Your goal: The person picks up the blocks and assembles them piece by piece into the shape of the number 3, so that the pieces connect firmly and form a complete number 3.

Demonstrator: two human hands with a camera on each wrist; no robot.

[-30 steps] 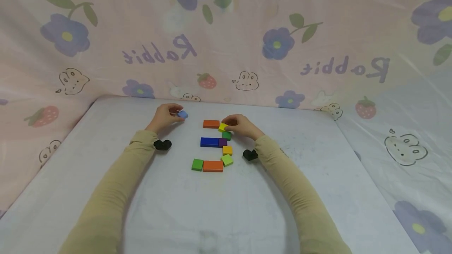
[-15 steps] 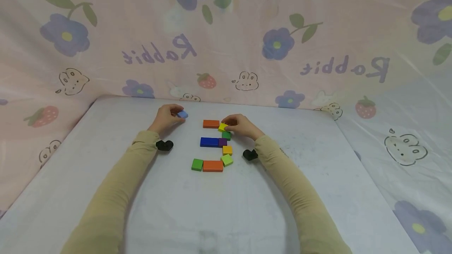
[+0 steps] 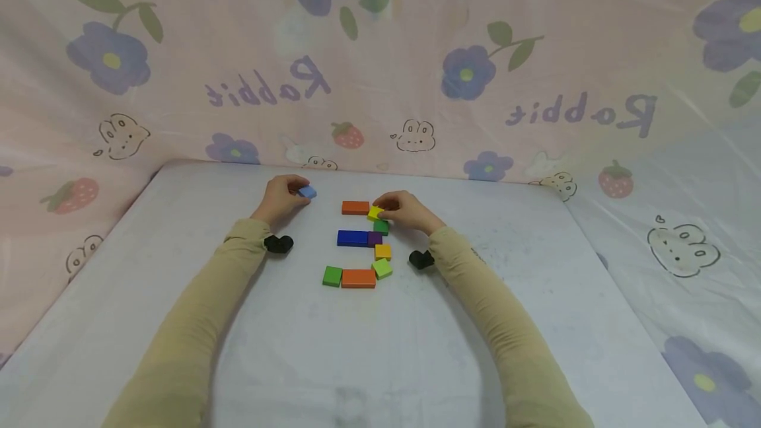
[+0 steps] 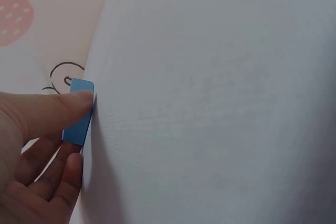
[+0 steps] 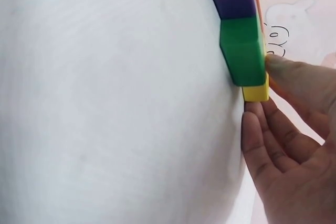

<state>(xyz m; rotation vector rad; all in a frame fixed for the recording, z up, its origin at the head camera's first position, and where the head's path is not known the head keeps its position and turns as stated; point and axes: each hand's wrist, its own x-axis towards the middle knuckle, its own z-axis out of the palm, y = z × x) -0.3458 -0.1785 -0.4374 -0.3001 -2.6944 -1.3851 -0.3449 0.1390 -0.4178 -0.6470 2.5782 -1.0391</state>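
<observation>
My left hand pinches a light blue block at the far left of the table; in the left wrist view the thumb lies across the blue block. Farther right, my right hand holds a small yellow block between thumb and fingers. That yellow block sits at the right end of an orange block and beside a dark green block. In the right wrist view the green block hides most of the yellow block.
Nearer me lie a dark blue block, a purple block, an amber block, a tilted lime block, an orange-red block and a green block. A patterned curtain rises behind the white table.
My left wrist and forearm have shifted slightly to the right, with the light blue block staying nearly in place. The right hand and the laid blocks show no clear movement.
</observation>
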